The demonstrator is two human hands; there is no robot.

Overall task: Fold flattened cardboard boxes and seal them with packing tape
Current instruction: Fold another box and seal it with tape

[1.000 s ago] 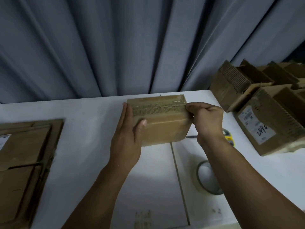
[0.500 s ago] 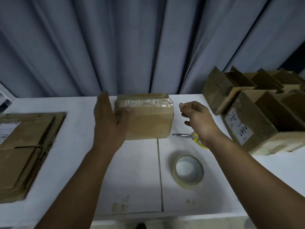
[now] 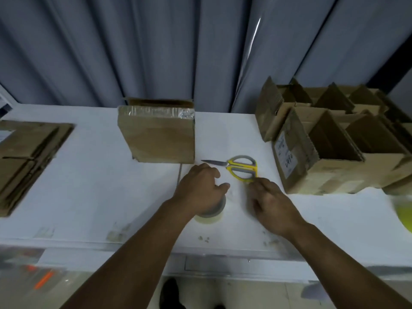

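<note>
Flattened cardboard (image 3: 29, 157) stacked at the far left of the white table (image 3: 93, 197), lying flat, brown, edges blurred. Right of it, well apart and toward the back of the table, a folded box (image 3: 158, 139) standing upright, clear tape (image 3: 156, 112) shiny along its top edge, nothing touching it. Behind everything, a grey pleated curtain (image 3: 156, 52).

Nearer the front edge, just right of the box, left hand (image 3: 200, 190) palm down over a tape roll (image 3: 211, 216), fingers curled, thumb out to the right. Only the near rim of the roll showing beneath the palm. Gripping or merely resting: impossible to tell.

Beyond the thumb, yellow-handled scissors (image 3: 243, 168) flat on the table, blades closed and pointing left toward the box. Next to them, right hand (image 3: 272, 201) palm down, fingers loosely bent, holding nothing, fingertips just beside the lower scissor handle. Touching or not: unclear.

Farther right, a cluster of open boxes (image 3: 334, 141) with flaps up, packed against one another, a white label (image 3: 286, 156) on the nearest. At the far right edge, a blurred yellow-green shape (image 3: 404, 215), not identifiable.
</note>
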